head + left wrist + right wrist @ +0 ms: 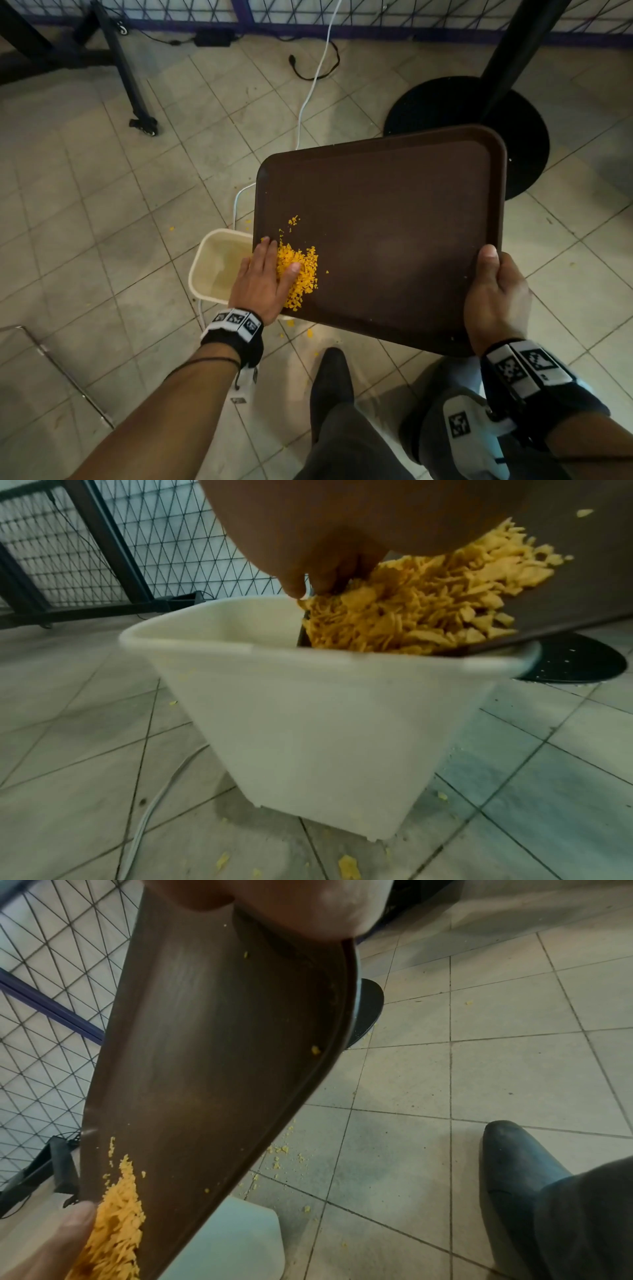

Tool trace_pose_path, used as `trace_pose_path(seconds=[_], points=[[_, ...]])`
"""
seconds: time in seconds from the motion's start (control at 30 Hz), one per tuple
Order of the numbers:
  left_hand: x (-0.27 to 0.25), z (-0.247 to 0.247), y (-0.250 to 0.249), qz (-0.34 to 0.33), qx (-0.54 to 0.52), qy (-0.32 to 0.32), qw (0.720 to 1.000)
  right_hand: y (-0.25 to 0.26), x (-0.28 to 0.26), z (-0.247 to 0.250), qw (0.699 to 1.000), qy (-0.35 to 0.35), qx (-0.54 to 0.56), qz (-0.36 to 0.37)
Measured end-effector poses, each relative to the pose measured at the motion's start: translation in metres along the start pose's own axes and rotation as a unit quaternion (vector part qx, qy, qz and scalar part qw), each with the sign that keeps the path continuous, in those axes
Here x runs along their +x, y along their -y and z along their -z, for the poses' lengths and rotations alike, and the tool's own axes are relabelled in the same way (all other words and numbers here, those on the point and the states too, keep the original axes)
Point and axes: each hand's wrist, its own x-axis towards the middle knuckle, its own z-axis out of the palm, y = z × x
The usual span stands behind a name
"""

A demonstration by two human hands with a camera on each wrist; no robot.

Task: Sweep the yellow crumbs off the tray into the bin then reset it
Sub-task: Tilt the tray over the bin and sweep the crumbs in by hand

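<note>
A dark brown tray [394, 212] is held tilted above the floor, its lower left corner over a cream bin [219, 263]. My right hand [493, 294] grips the tray's near right edge, thumb on top. A heap of yellow crumbs [298, 270] lies at the tray's lower left, right at the edge above the bin [308, 710]. My left hand [267, 277] rests flat against the heap with straight fingers. In the left wrist view the crumbs [428, 599] sit on the tray lip just above the bin's rim. The right wrist view shows the tray [212, 1042] sloping down to the crumbs [116, 1226].
A black round table base [466, 130] with its pole stands behind the tray. A white cable [308, 92] runs across the tiled floor past the bin. Scattered crumbs [281, 1150] lie on the tiles. My black shoe [332, 380] stands just below the tray. A wire fence lines the back.
</note>
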Motion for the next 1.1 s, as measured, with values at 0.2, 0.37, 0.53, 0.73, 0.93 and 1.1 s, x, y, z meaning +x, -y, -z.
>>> trace_pose_path(seconds=[0.2,0.37,0.53,0.73,0.93,1.1], points=[[0.011,0.020,-0.006,-0.005,-0.038,-0.046,0.998,0.000,-0.004,-0.002,1.000,-0.004,0.002,0.010],[0.046,0.036,-0.044,-0.063,-0.028,-0.065,0.995,0.005,-0.005,-0.005,1.000,-0.007,0.008,0.019],[0.035,0.014,-0.053,-0.047,-0.030,-0.059,0.997,0.005,-0.006,-0.005,1.000,-0.009,0.008,0.019],[-0.002,-0.006,-0.011,-0.027,0.027,-0.019,0.999,0.005,-0.006,-0.002,1.000,-0.004,0.008,0.020],[0.022,0.025,-0.020,-0.015,-0.014,-0.074,0.997,0.007,-0.007,-0.002,1.000,-0.003,0.015,0.020],[0.025,0.010,-0.023,0.003,-0.015,-0.026,1.000,0.008,-0.007,-0.002,1.000,-0.003,0.012,0.023]])
